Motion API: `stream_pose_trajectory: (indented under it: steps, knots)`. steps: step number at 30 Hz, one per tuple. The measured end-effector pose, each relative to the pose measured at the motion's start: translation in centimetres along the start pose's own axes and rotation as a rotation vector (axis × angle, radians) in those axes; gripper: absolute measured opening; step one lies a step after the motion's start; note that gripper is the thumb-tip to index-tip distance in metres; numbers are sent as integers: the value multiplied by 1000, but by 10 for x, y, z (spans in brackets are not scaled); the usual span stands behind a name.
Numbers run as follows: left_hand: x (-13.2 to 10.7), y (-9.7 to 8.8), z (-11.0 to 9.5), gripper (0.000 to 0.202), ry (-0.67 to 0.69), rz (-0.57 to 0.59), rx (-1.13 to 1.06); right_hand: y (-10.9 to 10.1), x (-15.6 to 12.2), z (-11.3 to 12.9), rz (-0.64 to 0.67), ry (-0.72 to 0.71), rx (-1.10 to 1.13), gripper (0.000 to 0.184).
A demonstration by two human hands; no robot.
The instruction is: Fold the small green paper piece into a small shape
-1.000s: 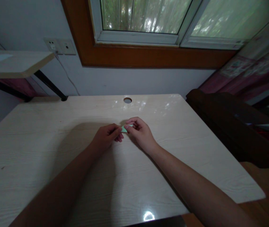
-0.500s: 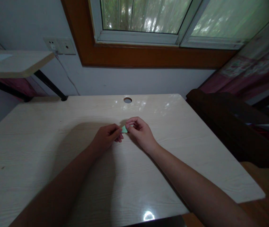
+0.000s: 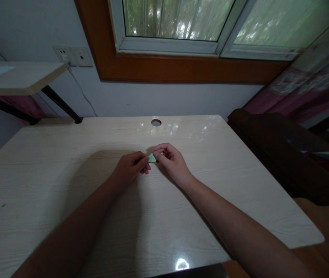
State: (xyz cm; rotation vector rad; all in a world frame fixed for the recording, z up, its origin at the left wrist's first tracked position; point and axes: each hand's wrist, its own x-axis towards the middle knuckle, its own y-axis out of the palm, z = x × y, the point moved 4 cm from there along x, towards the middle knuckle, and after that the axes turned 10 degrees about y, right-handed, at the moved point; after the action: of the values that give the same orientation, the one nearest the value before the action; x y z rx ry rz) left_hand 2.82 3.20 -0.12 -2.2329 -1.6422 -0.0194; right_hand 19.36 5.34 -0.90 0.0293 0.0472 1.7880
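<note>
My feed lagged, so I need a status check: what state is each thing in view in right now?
small green paper piece: pinched between both hands
left hand: fingers shut on the paper's left end
right hand: fingers shut on its right end
white wall socket: cable plugged in
white-framed window: looks shut

Green scrap (image 3: pixel 152 157) between both hands (image 3: pixel 129 166)

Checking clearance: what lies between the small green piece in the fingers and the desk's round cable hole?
Head view: only bare pale wooden desk between small green piece and round hole.
</note>
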Motion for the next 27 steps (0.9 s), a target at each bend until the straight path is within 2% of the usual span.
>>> stream_pose_trajectory:
  steps: [6,16,27]
  knots:
    - [0,0,-2,32,-7,-6,7,3,0,-3,48,26,-43,26]
    - [0,2,-1,34,11,60,21,3,-2,4,27,-30,-23,16]
    - [-1,1,0,35,-11,32,-40,0,-1,6,-12,-46,-39,14]
